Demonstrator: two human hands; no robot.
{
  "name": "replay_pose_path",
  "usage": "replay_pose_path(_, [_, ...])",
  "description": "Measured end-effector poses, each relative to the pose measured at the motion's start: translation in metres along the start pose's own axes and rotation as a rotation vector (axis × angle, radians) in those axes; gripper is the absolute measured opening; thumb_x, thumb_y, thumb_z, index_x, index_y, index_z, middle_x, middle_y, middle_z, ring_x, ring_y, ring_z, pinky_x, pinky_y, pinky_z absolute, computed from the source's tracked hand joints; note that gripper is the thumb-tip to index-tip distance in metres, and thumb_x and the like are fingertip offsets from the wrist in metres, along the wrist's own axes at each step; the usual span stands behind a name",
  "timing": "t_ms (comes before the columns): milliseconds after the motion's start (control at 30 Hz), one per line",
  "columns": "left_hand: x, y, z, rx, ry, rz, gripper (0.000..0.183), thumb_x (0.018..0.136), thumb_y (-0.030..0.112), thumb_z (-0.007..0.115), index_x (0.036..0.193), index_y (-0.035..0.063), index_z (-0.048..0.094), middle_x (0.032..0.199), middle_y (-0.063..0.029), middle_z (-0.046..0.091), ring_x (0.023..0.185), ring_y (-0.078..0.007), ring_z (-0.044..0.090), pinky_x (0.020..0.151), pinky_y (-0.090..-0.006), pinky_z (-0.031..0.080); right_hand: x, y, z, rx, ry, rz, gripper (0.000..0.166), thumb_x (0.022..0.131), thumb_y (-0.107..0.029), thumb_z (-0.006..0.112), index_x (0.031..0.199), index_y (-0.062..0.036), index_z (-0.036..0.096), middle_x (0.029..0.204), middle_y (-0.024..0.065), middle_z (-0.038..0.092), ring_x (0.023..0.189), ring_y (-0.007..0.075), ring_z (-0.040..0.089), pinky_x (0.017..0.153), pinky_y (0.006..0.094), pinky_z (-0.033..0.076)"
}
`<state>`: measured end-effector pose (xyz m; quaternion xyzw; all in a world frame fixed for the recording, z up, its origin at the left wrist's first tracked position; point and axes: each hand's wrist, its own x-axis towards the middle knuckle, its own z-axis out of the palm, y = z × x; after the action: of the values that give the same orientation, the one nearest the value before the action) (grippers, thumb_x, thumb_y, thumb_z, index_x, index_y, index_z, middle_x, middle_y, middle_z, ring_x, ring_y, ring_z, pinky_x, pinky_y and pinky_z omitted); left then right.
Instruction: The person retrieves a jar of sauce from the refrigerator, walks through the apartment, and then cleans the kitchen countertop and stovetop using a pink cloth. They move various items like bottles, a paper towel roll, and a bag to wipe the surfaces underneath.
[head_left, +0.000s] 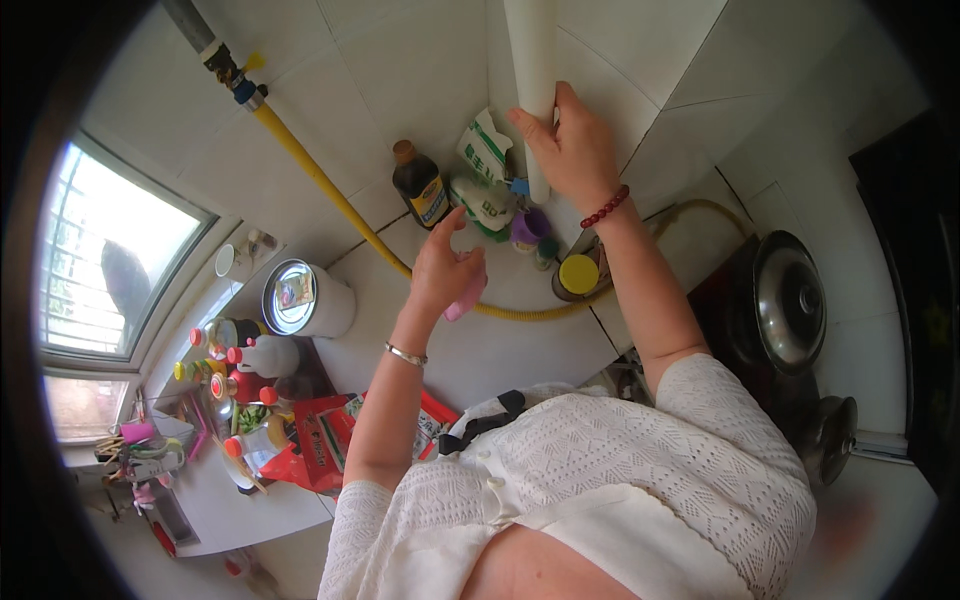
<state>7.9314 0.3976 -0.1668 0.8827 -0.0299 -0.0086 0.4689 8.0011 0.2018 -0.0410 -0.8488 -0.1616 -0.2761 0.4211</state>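
Note:
My right hand (581, 150), with a dark red bead bracelet at its wrist, grips a white vertical pipe (532, 67) in the corner, thumb across its front. The fingers behind the pipe are partly hidden. In my left hand (441, 274) is a pink cloth (468, 295), bunched under the palm; the index finger points outward. Just beyond that hand stands a dark sauce bottle (420, 184) with a brown cap. Beside it are white-and-green plastic packets (484, 150), a purple cup (529, 226) and a small green-lidded jar (546, 251) near the pipe's foot.
A yellow gas hose (307, 161) runs down the tiled wall and across the counter. A yellow-lidded jar (579, 275) stands by it. Left are a large white can (330, 304), several bottles (270, 356) and red packets (319, 442). A lidded metal pot (787, 300) sits right.

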Motion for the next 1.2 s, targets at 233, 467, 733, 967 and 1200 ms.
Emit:
replay_pose_path(233, [0.022,0.011,0.006,0.079,0.009,0.18,0.065,0.078,0.017,0.067,0.139,0.0123,0.045,0.128,-0.0152,0.057,0.097,-0.033,0.064,0.083,-0.0389,0.051,0.001,-0.034,-0.027,0.048,0.118,-0.073,0.029,0.087,-0.03,0.069,0.092,-0.0032,0.059,0.071,0.0099,0.065,0.059,0.025,0.063,0.054,0.0344,0.049])
replay_pose_path(467, [0.079,0.036,0.043,0.38,-0.206,0.139,0.062,0.078,0.017,0.065,0.137,0.0132,0.047,0.13,-0.014,0.056,0.101,-0.036,0.063,0.082,-0.043,0.052,0.01,-0.013,-0.013,0.073,0.13,-0.108,0.028,0.084,-0.027,0.071,0.09,-0.0025,0.058,0.069,0.0111,0.064,0.061,0.0284,0.063,0.055,0.0363,0.049])
replay_pose_path(733, [0.083,0.015,0.034,0.554,-0.213,0.232,0.043,0.079,0.016,0.064,0.122,0.0181,0.058,0.126,-0.0054,0.054,0.096,-0.032,0.064,0.077,-0.0425,0.052,-0.005,0.028,0.02,-0.03,-0.107,0.084,0.031,0.084,-0.027,0.067,0.095,0.0007,0.058,0.091,0.0191,0.062,0.082,0.0379,0.062,0.071,0.0455,0.05])
replay_pose_path(967, [0.08,0.002,0.034,0.467,-0.152,0.26,0.039,0.079,0.015,0.064,0.118,0.0161,0.061,0.126,-0.0045,0.056,0.098,-0.0315,0.064,0.079,-0.0417,0.052,-0.023,0.067,0.059,-0.087,-0.149,0.193,0.035,0.084,-0.022,0.069,0.103,0.0011,0.052,0.094,0.0239,0.063,0.085,0.0424,0.063,0.073,0.0484,0.051])
replay_pose_path(1200, [0.09,0.008,0.031,0.405,-0.103,0.261,0.046,0.077,0.015,0.063,0.122,0.0138,0.059,0.13,-0.006,0.056,0.104,-0.0331,0.062,0.084,-0.0421,0.051,-0.032,0.095,0.102,-0.115,-0.06,0.263,0.054,0.083,-0.016,0.069,0.124,0.0027,0.04,0.099,0.0269,0.064,0.088,0.0418,0.065,0.077,0.0472,0.052])
